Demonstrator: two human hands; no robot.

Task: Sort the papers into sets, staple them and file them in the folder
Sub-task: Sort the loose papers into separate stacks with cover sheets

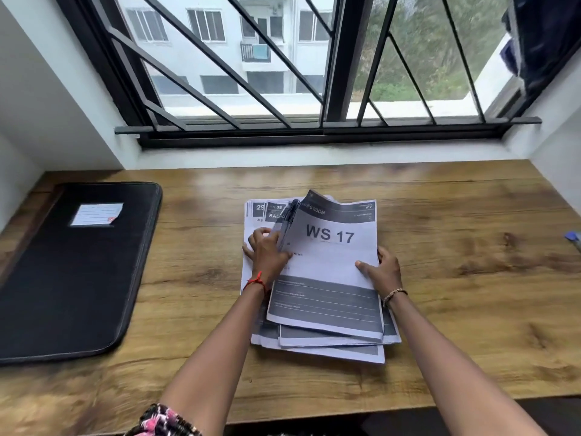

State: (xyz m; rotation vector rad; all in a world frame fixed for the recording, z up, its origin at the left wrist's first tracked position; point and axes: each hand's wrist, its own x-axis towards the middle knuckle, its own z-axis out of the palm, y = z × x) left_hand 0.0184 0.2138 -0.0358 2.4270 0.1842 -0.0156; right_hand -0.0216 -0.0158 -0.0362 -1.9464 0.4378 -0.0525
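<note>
A loose pile of printed papers (327, 338) lies in the middle of the wooden desk (456, 234). The top bundle, headed "WS 17" (330, 247), is lifted along its left edge. My left hand (267, 253) grips that raised left edge, fingers under the sheets. My right hand (382, 272) holds the bundle's right edge, thumb on top. Sheets numbered 29 and 38 show beneath at the upper left. A black zip folder (72, 272) with a white label lies shut at the desk's left end.
A barred window (314, 73) and its sill stand behind the desk. White walls close in on both sides. A blue object (573, 239) pokes in at the right edge. Bare wood lies to the right of the papers.
</note>
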